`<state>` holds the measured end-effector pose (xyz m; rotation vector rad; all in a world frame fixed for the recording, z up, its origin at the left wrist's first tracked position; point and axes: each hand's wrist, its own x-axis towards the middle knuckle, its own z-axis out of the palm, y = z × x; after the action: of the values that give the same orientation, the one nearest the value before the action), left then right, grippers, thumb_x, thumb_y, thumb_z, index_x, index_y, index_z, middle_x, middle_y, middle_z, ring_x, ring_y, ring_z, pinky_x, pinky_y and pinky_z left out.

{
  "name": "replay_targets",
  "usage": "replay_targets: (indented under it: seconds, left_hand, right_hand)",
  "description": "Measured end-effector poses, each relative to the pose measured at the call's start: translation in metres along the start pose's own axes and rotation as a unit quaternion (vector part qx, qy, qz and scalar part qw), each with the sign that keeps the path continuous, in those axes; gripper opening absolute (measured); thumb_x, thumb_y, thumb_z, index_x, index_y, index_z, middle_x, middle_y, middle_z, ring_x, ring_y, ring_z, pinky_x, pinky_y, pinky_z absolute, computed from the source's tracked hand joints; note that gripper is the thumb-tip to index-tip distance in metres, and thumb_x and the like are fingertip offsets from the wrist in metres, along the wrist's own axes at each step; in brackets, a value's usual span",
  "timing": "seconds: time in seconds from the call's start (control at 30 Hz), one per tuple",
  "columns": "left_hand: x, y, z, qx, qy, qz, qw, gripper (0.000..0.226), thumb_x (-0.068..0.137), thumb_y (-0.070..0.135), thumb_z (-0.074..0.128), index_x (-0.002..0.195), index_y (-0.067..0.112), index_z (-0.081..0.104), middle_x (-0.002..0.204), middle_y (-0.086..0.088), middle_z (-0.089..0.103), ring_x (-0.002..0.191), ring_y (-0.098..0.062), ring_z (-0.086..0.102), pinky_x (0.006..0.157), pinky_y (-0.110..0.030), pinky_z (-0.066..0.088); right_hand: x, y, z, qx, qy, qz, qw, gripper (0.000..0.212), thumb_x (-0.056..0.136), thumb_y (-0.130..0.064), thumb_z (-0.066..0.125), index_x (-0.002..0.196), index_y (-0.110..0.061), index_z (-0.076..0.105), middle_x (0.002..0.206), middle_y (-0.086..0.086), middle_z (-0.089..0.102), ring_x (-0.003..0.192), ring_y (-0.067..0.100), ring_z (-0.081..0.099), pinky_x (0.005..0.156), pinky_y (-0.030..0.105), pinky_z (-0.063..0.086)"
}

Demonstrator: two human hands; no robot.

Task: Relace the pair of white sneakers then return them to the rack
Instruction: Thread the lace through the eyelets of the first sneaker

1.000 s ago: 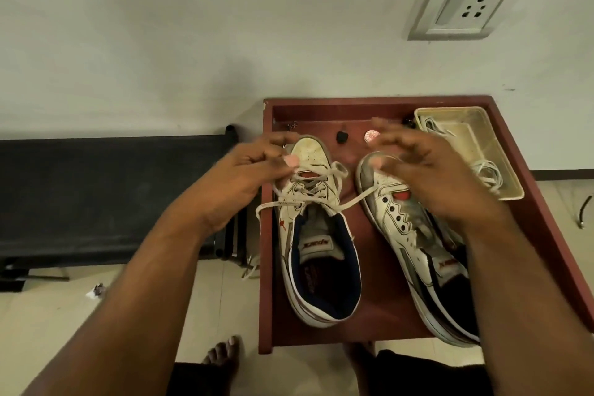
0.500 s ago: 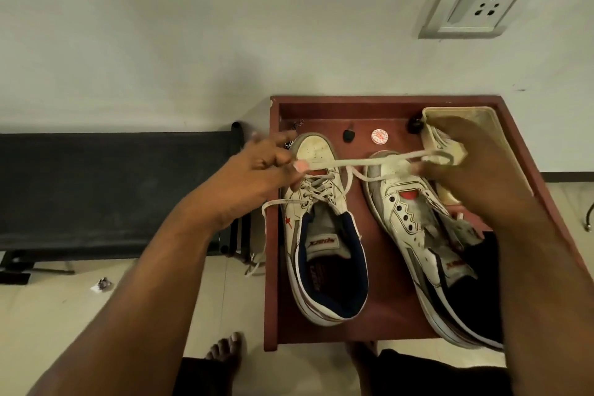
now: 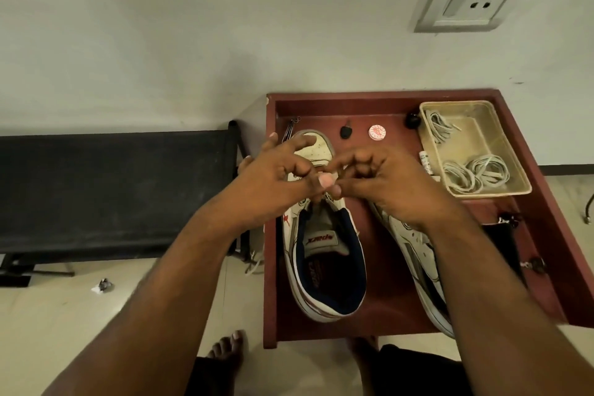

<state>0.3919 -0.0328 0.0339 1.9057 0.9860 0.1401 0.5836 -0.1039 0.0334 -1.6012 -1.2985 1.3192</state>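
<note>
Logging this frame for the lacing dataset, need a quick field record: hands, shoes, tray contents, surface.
left hand: over the left sneaker's lace area, fingers curled; lace mostly hidden
right hand: meets the left hand there, fingertips pinched
left sneaker: upright, toe toward wall
right sneaker: beside it, partly under the right forearm
plastic tray: far right corner, holds loose white laces
red table: carries both sneakers and tray
small round tin: near far edge

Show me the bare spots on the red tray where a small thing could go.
Bare floor lies between the left sneaker and right sneaker, and along the red tray near edge. The back strip, right side and lace tub are crowded.
</note>
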Motion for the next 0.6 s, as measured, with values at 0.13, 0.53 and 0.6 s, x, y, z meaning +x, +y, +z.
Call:
replay_targets:
  seconds: [0.13,0.53,0.6]
  left_hand:
    - [0.001,-0.011,-0.006,0.0,0.048,-0.006,0.999,0.031,0.072,0.069,0.066,0.066,0.039,0.071,0.142,0.027,0.043,0.143,-0.013,0.03,0.112,-0.065,0.02]
    - [0.005,0.001,0.007,0.008,0.056,-0.043,0.997,0.042,0.072,0.075,0.059,0.069,0.036,0.074,0.15,0.019,0.041,0.144,-0.019,0.03,0.111,-0.065,0.024]
    - [-0.002,0.015,0.014,0.071,-0.031,-0.069,0.995,0.018,0.081,0.052,0.067,0.071,0.038,0.073,0.162,0.015,0.015,0.151,-0.021,-0.007,0.116,-0.065,0.001]
  right_hand:
    - [-0.01,0.006,-0.031,-0.045,0.106,0.026,0.993,0.01,0.078,-0.008,0.075,0.087,-0.01,0.073,0.079,0.004,0.074,0.071,0.01,0.067,0.068,0.02,0.051]
    - [-0.001,0.005,-0.014,0.025,0.117,0.014,0.993,0.005,0.086,-0.003,0.068,0.089,-0.007,0.069,0.075,0.007,0.073,0.049,-0.001,0.058,0.049,0.011,0.043]
    - [-0.002,-0.003,-0.007,0.082,0.109,0.01,0.991,0.004,0.089,-0.002,0.063,0.088,-0.006,0.063,0.082,0.012,0.074,0.042,0.005,0.05,0.043,0.015,0.04]
